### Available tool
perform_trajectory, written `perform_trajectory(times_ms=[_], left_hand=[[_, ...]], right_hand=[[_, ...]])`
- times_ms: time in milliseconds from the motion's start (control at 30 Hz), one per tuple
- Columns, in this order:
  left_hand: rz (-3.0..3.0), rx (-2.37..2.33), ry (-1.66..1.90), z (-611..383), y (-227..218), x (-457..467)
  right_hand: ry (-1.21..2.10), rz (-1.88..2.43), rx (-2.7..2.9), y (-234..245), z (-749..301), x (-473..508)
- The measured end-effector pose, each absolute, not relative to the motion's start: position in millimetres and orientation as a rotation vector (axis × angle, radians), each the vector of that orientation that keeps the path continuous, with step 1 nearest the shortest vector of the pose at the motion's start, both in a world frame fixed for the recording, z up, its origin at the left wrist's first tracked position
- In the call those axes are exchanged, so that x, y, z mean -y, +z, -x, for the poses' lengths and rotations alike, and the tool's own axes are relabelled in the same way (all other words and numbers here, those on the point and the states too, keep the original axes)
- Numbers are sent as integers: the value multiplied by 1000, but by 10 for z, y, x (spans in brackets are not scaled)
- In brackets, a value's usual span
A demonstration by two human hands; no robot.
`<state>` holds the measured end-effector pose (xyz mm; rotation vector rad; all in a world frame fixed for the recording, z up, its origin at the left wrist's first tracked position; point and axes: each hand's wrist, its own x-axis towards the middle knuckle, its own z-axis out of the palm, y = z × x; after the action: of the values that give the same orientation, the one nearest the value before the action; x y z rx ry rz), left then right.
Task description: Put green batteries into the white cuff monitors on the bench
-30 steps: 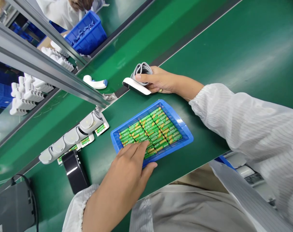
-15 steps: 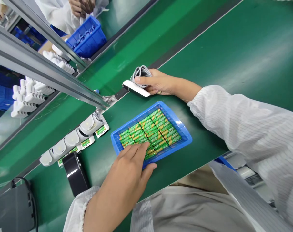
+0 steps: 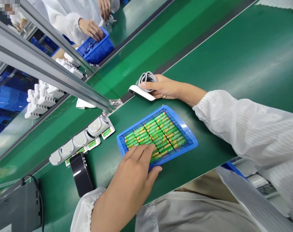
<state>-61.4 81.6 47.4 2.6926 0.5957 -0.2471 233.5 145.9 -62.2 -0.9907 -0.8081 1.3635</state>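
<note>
Green bench point(image 3: 221, 74): cuff device point(image 3: 142, 92) in right grip point(image 3: 167, 87), beyond battery tray point(image 3: 191, 139).

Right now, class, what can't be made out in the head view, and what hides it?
1. Left hand: head view; its own back hides the fingertips, so its grip is unclear.
2. Batteries: head view; that hand covers some, and most lettering is too small.
3. White cuffed device: head view; its underside faces away from the camera.
4. Dark grey box: head view; cut off by the left edge.
</note>
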Motion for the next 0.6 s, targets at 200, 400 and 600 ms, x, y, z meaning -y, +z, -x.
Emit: perform_trajectory(times_ms=[200, 400, 600], left_hand=[[-2687, -571, -255, 622, 471, -821], [-2713, -621, -219, 635, 461, -814], [-2693, -660, -267, 637, 409, -801]], right_hand=[[1365, 985, 830, -659, -2363, -1471], [1372, 975, 806, -693, -2381, -1483], [1372, 984, 769, -686, -2365, -1501]])
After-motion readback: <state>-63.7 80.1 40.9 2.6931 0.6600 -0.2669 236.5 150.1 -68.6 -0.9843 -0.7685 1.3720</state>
